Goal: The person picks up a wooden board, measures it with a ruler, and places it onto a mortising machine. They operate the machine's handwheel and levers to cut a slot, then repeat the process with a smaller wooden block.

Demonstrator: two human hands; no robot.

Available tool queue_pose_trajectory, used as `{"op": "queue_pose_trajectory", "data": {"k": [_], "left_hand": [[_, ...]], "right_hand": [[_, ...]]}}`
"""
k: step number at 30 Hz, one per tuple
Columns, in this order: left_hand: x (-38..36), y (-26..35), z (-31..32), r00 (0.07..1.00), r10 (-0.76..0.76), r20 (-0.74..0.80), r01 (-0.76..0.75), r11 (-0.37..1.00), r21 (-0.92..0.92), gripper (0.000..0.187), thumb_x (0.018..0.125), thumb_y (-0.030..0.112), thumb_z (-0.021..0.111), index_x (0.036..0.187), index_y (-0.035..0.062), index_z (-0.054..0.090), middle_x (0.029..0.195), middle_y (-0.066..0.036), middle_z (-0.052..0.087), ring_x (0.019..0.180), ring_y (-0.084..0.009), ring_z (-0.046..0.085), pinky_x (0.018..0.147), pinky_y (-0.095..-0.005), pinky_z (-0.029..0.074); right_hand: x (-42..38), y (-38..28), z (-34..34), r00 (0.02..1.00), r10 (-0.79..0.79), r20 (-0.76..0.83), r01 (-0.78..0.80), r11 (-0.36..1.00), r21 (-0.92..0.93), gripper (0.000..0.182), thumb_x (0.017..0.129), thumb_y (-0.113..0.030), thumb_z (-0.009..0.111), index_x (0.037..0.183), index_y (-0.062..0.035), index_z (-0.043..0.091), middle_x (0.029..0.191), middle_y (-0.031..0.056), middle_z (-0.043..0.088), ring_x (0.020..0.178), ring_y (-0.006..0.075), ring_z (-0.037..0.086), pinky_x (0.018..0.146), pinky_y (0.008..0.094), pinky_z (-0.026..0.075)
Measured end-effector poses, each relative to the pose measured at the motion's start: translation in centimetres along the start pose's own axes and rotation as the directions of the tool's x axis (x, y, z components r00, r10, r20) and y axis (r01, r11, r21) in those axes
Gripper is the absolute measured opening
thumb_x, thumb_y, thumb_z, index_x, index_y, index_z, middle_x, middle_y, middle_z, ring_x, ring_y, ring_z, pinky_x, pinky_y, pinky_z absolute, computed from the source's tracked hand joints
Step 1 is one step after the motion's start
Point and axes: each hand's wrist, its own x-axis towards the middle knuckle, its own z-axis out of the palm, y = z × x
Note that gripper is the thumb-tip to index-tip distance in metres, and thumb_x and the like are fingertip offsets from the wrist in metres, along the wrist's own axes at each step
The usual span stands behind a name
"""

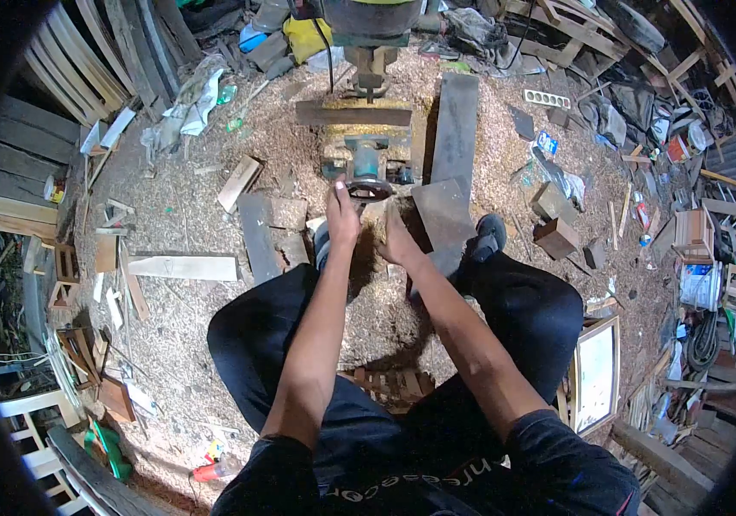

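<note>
In front of me stands a green machine (372, 21) with a tool head pointing down, and below it a dark wooden piece (353, 114) lies crosswise. A round dark handwheel (370, 191) faces me on the machine's lower part. My left hand (344, 217) is closed at the wheel's left rim, thumb upward. My right hand (397, 238) is just below and right of the wheel, fingers stretched forward and holding nothing I can see. A dark flat board (445, 215) lies right beside it.
Wood shavings cover the floor. A long grey plank (456, 129) runs away at right, with wooden blocks (556, 238) farther right. A pale board (183, 267) lies left. My feet flank the machine; a framed panel (596, 376) leans by my right knee.
</note>
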Motion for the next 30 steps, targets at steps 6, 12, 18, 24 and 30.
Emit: {"op": "queue_pose_trajectory", "data": {"k": [6, 12, 18, 24, 30], "left_hand": [[1.7, -2.6, -0.5, 0.995, -0.093, 0.023, 0.092, 0.996, 0.016, 0.060, 0.103, 0.043, 0.027, 0.127, -0.0062, 0.052, 0.126, -0.024, 0.056, 0.119, -0.0354, 0.052, 0.102, -0.0380, 0.037], [0.4, -1.6, 0.1, 0.992, -0.120, 0.023, 0.120, 0.992, 0.027, 0.059, 0.102, 0.043, 0.031, 0.132, -0.0051, 0.047, 0.135, -0.025, 0.049, 0.125, -0.0360, 0.046, 0.106, -0.0386, 0.033], [-0.7, 0.1, 0.0, 0.989, 0.116, 0.090, -0.137, 0.949, 0.283, 0.058, 0.100, 0.038, 0.036, 0.140, -0.0043, 0.037, 0.141, -0.031, 0.039, 0.132, -0.0436, 0.037, 0.111, -0.0420, 0.029], [-0.7, -1.0, 0.5, 0.988, 0.152, 0.040, -0.155, 0.981, 0.118, 0.052, 0.101, 0.035, 0.035, 0.139, -0.0009, 0.039, 0.141, -0.026, 0.040, 0.132, -0.0403, 0.038, 0.110, -0.0417, 0.029], [1.8, 0.9, -0.9, 0.984, -0.137, 0.111, 0.140, 0.990, -0.016, 0.052, 0.103, 0.038, 0.030, 0.122, -0.0027, 0.057, 0.122, -0.022, 0.059, 0.116, -0.0331, 0.053, 0.101, -0.0392, 0.038]], "right_hand": [[2.1, -7.0, -4.7, 0.952, -0.128, -0.279, 0.130, 0.991, -0.009, 0.081, 0.074, -0.005, 0.064, 0.143, 0.0046, 0.023, 0.138, 0.0313, 0.036, 0.129, 0.0457, 0.036, 0.110, 0.0456, 0.032], [2.4, -8.6, -4.2, 0.979, -0.076, -0.187, 0.072, 0.997, -0.027, 0.093, 0.067, 0.004, 0.068, 0.144, 0.0015, 0.017, 0.142, 0.0283, 0.024, 0.133, 0.0474, 0.028, 0.111, 0.0451, 0.031], [2.3, -5.8, -2.9, 0.989, -0.028, -0.147, 0.039, 0.997, 0.072, 0.104, 0.066, 0.000, 0.071, 0.146, 0.0017, 0.004, 0.146, 0.0307, 0.018, 0.138, 0.0467, 0.020, 0.113, 0.0449, 0.028], [2.8, -5.1, -3.3, 0.993, -0.042, -0.113, 0.051, 0.995, 0.083, 0.101, 0.069, -0.001, 0.068, 0.147, 0.0018, 0.004, 0.148, 0.0304, 0.017, 0.138, 0.0458, 0.021, 0.114, 0.0435, 0.028], [4.1, -3.4, -5.6, 0.988, 0.005, -0.157, -0.003, 1.000, 0.011, 0.083, 0.071, 0.000, 0.062, 0.144, 0.0022, 0.023, 0.143, 0.0314, 0.029, 0.133, 0.0468, 0.031, 0.111, 0.0452, 0.031]]}}
